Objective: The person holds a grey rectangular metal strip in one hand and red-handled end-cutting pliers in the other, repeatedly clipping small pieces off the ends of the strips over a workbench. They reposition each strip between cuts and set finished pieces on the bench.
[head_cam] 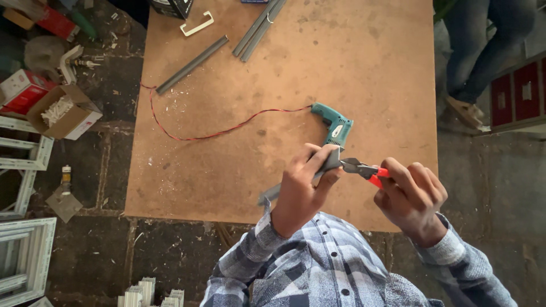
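Low in the frame, your left hand [300, 190] grips a stiff, light grey metal strip [325, 165] near its end while your right hand [410, 196] squeezes red-handled pliers [359, 168] onto it.

Grey metal strip [296, 185] in my left hand [301, 190]: long, narrow, dull grey, held off counter, running diagonally from lower left up to right. Lower end pokes out below my wrist; upper end sticks out past my fingertips, cut square. Pliers [364, 169] in my right hand [410, 196]: dark metal jaws, red handles mostly hidden in my fist. Jaws point left, tips meeting strip's upper end. Cannot tell whether jaws bite strip or only touch it. Both held over near edge of counter.
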Demonstrator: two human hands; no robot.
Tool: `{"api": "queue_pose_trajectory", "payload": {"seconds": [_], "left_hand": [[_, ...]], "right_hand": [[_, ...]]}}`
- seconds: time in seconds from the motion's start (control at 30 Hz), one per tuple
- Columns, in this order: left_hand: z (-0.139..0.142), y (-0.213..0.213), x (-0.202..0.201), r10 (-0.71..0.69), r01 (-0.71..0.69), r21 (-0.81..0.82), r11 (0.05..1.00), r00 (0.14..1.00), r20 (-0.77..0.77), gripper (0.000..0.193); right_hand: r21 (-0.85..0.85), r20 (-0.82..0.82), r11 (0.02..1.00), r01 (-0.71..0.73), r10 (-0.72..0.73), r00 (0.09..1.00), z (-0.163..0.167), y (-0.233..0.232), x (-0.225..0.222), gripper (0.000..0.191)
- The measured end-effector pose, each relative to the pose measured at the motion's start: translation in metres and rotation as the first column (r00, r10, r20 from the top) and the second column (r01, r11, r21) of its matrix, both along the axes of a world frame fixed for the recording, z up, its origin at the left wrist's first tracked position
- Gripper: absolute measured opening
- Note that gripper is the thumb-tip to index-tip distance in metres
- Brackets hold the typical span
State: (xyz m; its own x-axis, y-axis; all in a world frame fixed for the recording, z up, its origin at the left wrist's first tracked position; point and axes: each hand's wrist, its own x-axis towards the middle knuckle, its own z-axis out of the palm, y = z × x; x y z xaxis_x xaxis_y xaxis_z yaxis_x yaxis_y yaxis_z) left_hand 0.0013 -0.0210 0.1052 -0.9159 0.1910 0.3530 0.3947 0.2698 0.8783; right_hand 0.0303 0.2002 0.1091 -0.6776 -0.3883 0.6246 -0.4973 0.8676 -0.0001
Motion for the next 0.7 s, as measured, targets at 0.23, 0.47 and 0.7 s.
{"api": "queue_pose_trajectory", "payload": {"seconds": [0.23, 0.47, 0.7], "left_hand": [[0.001, -0.01, -0.005, -0.15, 0.149, -0.016, 0.989, 0.987, -0.057, 0.041], [-0.002, -0.002, -0.002, -0.098, 0.099, -0.069, 0.993, 0.995, 0.005, 0.037], [-0.005, 0.004, -0.002, -0.116, 0.117, 0.021, 0.993, 0.993, -0.017, 0.028]], "right_hand": [[0.013, -0.018, 1.0, 0.001, -0.001, 1.0, -0.002, 0.006, -0.005, 0.016], [0.041, -0.109, 0.999, -0.026, 0.03, 0.994, -0.008, 0.009, -0.019, 0.012], [-0.077, -0.138, 0.997, -0.02, 0.01, 0.99, -0.022, -0.002, -0.029, 0.007]]}}
